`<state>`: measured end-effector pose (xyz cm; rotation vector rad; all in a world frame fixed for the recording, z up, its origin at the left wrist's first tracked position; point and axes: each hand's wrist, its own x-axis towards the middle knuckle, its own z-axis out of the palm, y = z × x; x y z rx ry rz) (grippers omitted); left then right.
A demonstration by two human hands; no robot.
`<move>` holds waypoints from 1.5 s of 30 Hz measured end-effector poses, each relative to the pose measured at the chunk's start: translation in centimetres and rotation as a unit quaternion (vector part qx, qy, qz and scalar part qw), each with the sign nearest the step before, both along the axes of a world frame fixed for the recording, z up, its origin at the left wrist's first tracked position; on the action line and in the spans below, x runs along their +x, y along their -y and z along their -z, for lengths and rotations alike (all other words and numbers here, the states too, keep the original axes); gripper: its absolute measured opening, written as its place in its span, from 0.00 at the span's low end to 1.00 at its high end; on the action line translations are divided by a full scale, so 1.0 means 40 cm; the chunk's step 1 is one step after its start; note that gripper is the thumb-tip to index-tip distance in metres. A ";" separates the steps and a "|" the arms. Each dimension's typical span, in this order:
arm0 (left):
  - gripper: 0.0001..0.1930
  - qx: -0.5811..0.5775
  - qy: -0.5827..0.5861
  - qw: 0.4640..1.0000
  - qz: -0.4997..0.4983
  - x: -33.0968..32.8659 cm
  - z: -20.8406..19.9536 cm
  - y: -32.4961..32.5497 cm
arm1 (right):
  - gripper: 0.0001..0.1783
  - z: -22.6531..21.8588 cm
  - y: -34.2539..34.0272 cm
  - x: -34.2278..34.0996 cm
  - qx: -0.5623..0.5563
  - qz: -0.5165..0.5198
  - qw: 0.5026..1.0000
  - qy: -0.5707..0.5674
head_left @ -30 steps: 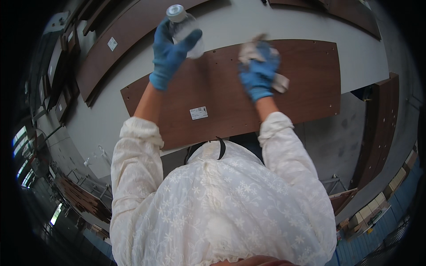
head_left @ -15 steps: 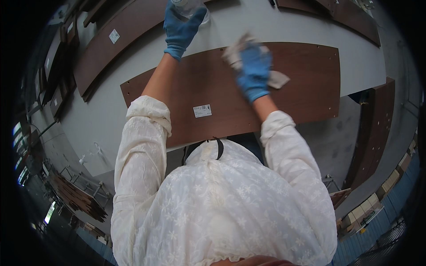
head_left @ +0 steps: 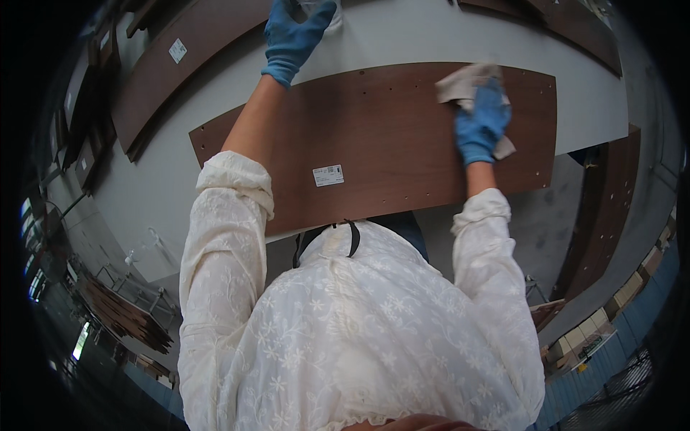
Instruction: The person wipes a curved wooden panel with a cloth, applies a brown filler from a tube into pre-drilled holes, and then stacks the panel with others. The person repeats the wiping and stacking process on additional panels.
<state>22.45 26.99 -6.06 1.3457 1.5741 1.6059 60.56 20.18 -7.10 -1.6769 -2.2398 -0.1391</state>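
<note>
We list, largest first: one pale grey table (head_left: pixel 402 39). One brown board (head_left: pixel 388 136), arched at its far edge, drilled with small holes, lying on the table before us. Left hand (head_left: pixel 293 44), blue-gloved, past the board's far edge; grip curled around a bottle. Right hand (head_left: pixel 483 118), blue-gloved, over the board's right part; grip closed on a cloth. One beige cloth (head_left: pixel 466 80), bunched. One clear bottle (head_left: pixel 336 21), partly out of view. One white label (head_left: pixel 328 175), stuck on the board.
</note>
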 end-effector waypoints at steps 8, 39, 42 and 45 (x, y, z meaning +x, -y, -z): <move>0.39 -0.011 -0.214 0.970 -0.113 0.002 0.013 0.186 | 0.28 0.097 -0.045 0.123 0.039 0.073 0.995 0.049; 0.29 -0.173 -0.475 0.863 -0.013 0.029 0.045 0.334 | 0.32 0.041 -0.039 -0.130 -0.189 -0.160 0.965 -0.089; 0.29 -0.166 -0.480 0.861 -0.010 0.032 0.045 0.336 | 0.30 0.063 -0.264 0.211 -0.048 -0.048 0.988 -0.141; 0.29 -0.160 -0.484 0.860 -0.013 0.033 0.049 0.339 | 0.29 0.079 -0.331 0.421 0.053 0.065 0.996 0.012</move>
